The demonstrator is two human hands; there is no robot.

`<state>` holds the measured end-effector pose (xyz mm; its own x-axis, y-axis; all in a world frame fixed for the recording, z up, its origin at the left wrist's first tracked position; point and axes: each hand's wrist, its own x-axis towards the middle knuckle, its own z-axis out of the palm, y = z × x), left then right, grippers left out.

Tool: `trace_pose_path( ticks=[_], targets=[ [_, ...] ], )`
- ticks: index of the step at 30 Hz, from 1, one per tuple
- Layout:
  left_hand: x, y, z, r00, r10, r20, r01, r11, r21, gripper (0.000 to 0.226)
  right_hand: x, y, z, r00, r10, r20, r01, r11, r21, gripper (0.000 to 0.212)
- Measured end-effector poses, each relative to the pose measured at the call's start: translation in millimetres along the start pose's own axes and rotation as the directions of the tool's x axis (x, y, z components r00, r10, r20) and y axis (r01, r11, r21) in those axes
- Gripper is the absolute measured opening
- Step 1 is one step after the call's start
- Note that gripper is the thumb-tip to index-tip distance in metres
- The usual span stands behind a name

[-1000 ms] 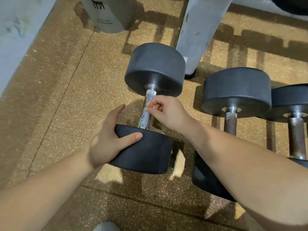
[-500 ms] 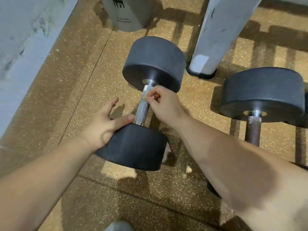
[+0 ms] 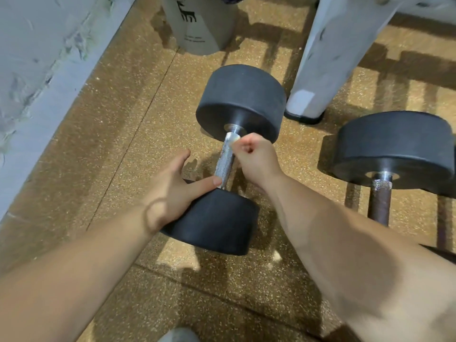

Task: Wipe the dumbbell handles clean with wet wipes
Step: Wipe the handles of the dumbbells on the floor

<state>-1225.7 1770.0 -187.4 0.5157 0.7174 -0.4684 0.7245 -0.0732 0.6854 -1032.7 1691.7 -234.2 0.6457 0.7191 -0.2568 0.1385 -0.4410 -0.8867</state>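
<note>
A scuffed grey wall (image 3: 37, 70) borders speckled tan rubber flooring (image 3: 118, 124). Beyond the fingers stands a grey bin (image 3: 197, 28) printed with a deer silhouette; its small lettering is unreadable and its contents are out of view. The left hand (image 3: 172, 191), fingers spread, rests on the near head of the dumbbell (image 3: 240, 102). The right hand (image 3: 256, 156), fingers curled, pinches a wet wipe (image 3: 234, 141) against the far end of its handle (image 3: 225, 161). A second dumbbell (image 3: 394, 149) lies to the right.

The speckled tan floor (image 3: 118, 149), crossed by thin dark seams, meets a grey wall (image 3: 37, 70) along its left edge. A black-headed dumbbell (image 3: 225, 159) with a bright handle lies at its middle, a second dumbbell (image 3: 394, 149) with a rust-brown handle toward the right edge. At the far edge stand a grey container (image 3: 199, 25) printed with a deer and a white leg (image 3: 318, 70) on a black foot.
</note>
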Motion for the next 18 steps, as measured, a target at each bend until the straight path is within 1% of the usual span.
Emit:
trace_pose_path(
  ticks=[1,2,3,4,7,10,12,14,16,18],
  targets=[
    [-2,3,3,1.0,-0.004,-0.008,0.004,1.0,0.027,0.142,-6,1,-6,0.993,0.021,0.12,-0.016,0.999,-0.039,0.014],
    [-4,7,4,1.0,-0.007,-0.01,0.007,0.998,0.055,0.142,-13,2,-13,0.974,0.028,0.227,-0.003,0.994,-0.111,0.015],
    [-7,11,6,1.0,-0.003,-0.005,0.004,0.996,0.085,0.142,-20,2,-22,0.959,0.03,0.283,0.023,0.984,-0.179,0.017],
    [-9,15,6,1.0,0.001,0.004,-0.001,0.993,0.121,0.142,-24,2,-31,0.961,0.023,0.275,0.035,0.978,-0.207,0.018],
    [-16,30,10,0.999,-0.036,0.008,0.033,0.972,0.231,0.134,-34,-6,-62,0.988,0.011,0.154,0.007,0.993,-0.119,0.015],
    [-20,37,16,0.999,-0.049,0.02,0.04,0.948,0.315,0.126,-50,-21,-94,0.987,0.013,0.162,0.001,0.996,-0.086,0.01],
    [-18,37,18,0.998,-0.043,0.034,0.028,0.932,0.361,0.117,-63,-33,-115,0.985,0.0,0.172,0.023,0.991,-0.134,0.009],
    [-21,44,18,0.994,-0.069,0.086,0.031,0.92,0.39,0.111,-72,-43,-133,0.987,0.016,0.162,0.006,0.992,-0.129,0.009],
    [-29,57,22,0.976,-0.13,0.176,0.042,0.9,0.433,0.113,-80,-51,-152,0.989,0.037,0.14,-0.022,0.993,-0.112,0.008],
    [-41,72,30,0.954,-0.206,0.22,0.083,0.882,0.463,0.124,-86,-61,-169,0.985,0.082,0.15,-0.065,0.991,-0.115,0.007]
  ],
)
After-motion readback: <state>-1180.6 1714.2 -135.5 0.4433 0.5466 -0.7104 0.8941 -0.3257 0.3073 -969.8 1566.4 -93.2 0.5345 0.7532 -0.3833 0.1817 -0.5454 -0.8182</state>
